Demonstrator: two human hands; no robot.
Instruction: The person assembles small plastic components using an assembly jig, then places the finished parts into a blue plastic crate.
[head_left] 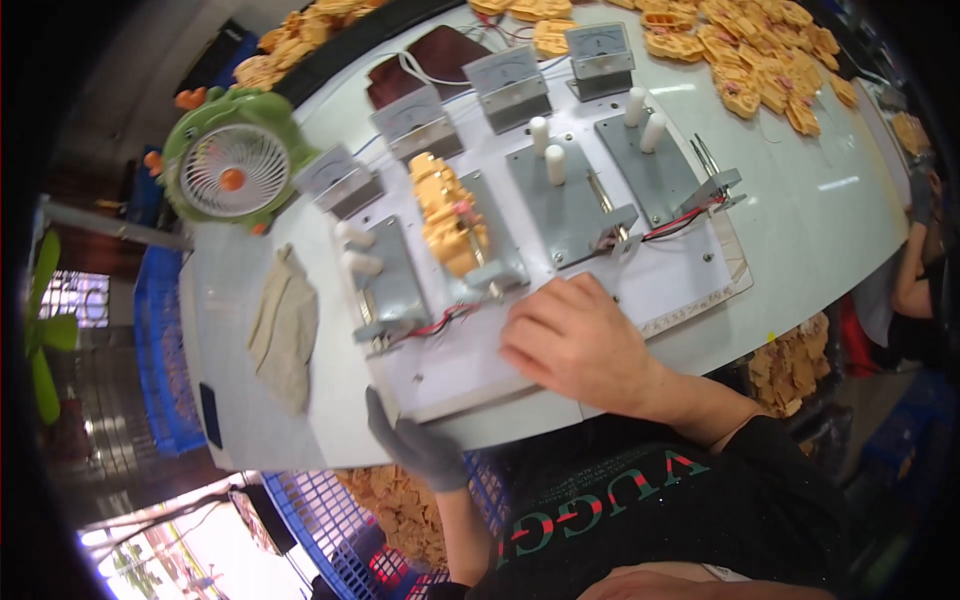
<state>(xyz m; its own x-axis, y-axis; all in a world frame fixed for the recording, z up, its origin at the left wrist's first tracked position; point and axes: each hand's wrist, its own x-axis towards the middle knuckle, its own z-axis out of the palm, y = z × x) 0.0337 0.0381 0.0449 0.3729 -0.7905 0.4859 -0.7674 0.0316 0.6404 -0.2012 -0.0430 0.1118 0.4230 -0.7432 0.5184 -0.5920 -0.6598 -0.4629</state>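
A white board point(460, 375) carries several grey metal stations, each with a panel meter behind it. A yellow plastic housing point(447, 215) sits on the second station from the left, its front end against the metal clamp block point(497, 277). My bare right hand point(583, 345) is over the board's front part, just right of that clamp block. Its fingers are curled together, and whatever may be in them is hidden. In a grey glove, my left hand point(422, 445) is at the table's front edge beside the board's near left corner. Its fingers are partly stretched out and hold nothing visible.
A green fan point(230, 165) and a crumpled cloth point(283, 335) occupy the left side. Yellow housings point(755, 60) lie heaped at the far right. Below the table edge stands a blue basket point(310, 535) of yellow parts. Another person's arm point(912, 265) shows at far right.
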